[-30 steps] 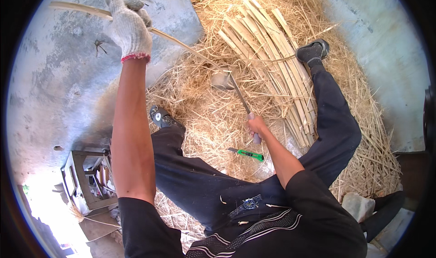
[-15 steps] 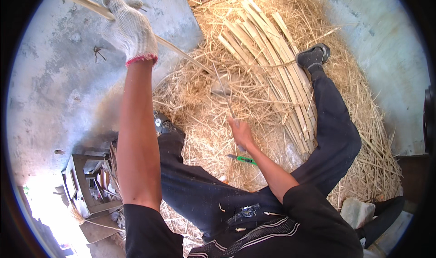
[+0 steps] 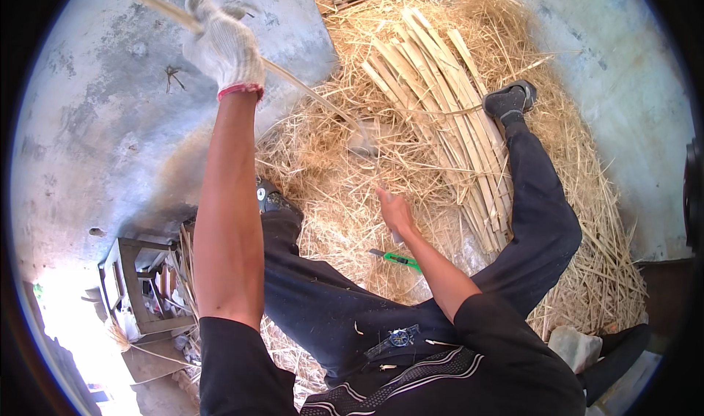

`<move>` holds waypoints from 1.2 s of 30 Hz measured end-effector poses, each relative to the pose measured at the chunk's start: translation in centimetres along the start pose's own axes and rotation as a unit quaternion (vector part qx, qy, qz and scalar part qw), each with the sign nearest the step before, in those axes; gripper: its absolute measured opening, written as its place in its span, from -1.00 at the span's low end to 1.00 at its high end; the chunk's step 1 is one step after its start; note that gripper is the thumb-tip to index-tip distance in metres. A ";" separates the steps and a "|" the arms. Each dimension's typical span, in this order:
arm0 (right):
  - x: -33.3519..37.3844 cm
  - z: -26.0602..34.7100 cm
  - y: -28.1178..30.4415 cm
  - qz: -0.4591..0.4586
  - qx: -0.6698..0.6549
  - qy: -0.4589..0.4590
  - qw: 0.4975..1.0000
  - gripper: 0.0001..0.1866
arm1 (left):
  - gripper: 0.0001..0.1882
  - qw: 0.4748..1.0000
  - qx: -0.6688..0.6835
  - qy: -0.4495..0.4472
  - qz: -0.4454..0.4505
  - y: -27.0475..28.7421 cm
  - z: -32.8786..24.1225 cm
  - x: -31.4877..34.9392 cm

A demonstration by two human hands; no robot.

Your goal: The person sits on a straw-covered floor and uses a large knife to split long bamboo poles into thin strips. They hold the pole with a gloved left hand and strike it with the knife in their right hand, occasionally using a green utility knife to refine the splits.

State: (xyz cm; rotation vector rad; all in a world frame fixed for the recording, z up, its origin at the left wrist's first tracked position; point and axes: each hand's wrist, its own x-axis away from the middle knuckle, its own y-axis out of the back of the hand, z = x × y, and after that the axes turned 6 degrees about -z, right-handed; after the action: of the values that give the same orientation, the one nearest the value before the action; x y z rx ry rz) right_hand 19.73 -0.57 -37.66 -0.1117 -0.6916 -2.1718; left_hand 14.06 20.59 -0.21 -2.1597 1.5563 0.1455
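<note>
My left hand (image 3: 227, 48), in a white knit glove with a red cuff edge, is raised at the upper left. Its fingers are closed round a long, thin pale wooden strip (image 3: 312, 93), which slants down toward the middle of the straw. Bare and lower down, my right hand (image 3: 397, 212) grips a long, narrow knife (image 3: 397, 236). The blade points up and away toward the strip's lower end; it is smeared, so I cannot tell whether they touch. A green utility knife (image 3: 401, 260) lies just below my right hand.
Flat pale strips (image 3: 447, 115) lie in a bundle beside my right leg. Straw and shavings (image 3: 330, 233) cover the floor. A stone (image 3: 363, 139) sits amid them. A wooden frame (image 3: 150, 291) stands at left, a pale block (image 3: 574, 348) at lower right. Walls rise both sides.
The whole view has shifted slightly, putting my left hand and the strip a little farther right in the picture. The knife blade looks more blurred now. Both hands keep their grips.
</note>
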 end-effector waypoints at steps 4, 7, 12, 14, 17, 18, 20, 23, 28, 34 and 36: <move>-2.4 -4.3 -1.3 0.050 -0.139 -0.104 0.984 -0.25 | -0.36 1.000 -0.003 0.017 -0.018 1.3 -0.7 0.0; -2.5 -0.4 1.4 0.237 -0.440 -0.306 0.811 -0.32 | -0.35 0.999 -0.007 0.007 -0.045 2.7 -0.5 -0.3; 0.0 3.4 1.3 0.050 -0.240 -0.036 0.969 -0.34 | -0.35 0.998 0.028 0.029 -0.047 3.7 -0.7 -0.9; -0.4 2.0 0.1 -0.077 -0.076 0.125 0.986 -0.33 | -0.36 0.998 0.033 0.028 -0.053 3.8 -0.5 -1.0; -1.5 -3.1 -1.6 0.002 -0.012 -0.084 0.996 -0.31 | -0.39 0.994 0.049 0.055 -0.080 3.3 -0.3 -0.8; -1.5 -3.2 -2.0 0.008 -0.028 -0.144 0.989 -0.30 | -0.40 0.995 0.040 0.041 -0.079 3.3 -0.3 -0.8; -1.9 -3.9 -1.3 0.018 -0.004 -0.134 0.991 -0.25 | -0.42 0.997 0.024 0.013 -0.076 3.6 -0.3 -0.7; -1.4 -4.1 -0.3 0.060 -0.124 -0.185 0.973 -0.24 | -0.44 0.998 0.053 0.035 -0.027 4.2 -0.2 -1.1; 0.4 0.8 -0.4 0.064 -0.119 -0.097 0.986 -0.25 | -0.44 0.984 0.117 0.086 0.108 5.4 -0.1 -2.1; -1.6 -0.4 -3.0 0.047 -0.073 -0.143 0.986 -0.27 | -0.42 0.963 0.141 0.098 0.208 5.7 0.1 -1.8; -1.8 0.2 -3.3 0.033 -0.092 -0.122 0.988 -0.27 | -0.42 0.970 0.129 0.084 0.190 4.8 0.1 -1.4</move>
State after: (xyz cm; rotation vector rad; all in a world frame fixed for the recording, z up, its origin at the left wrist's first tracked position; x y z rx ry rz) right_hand 18.43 2.43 -39.51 -0.4981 -0.6122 -2.1748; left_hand 9.22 20.70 -1.33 -1.6947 1.9545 -0.1172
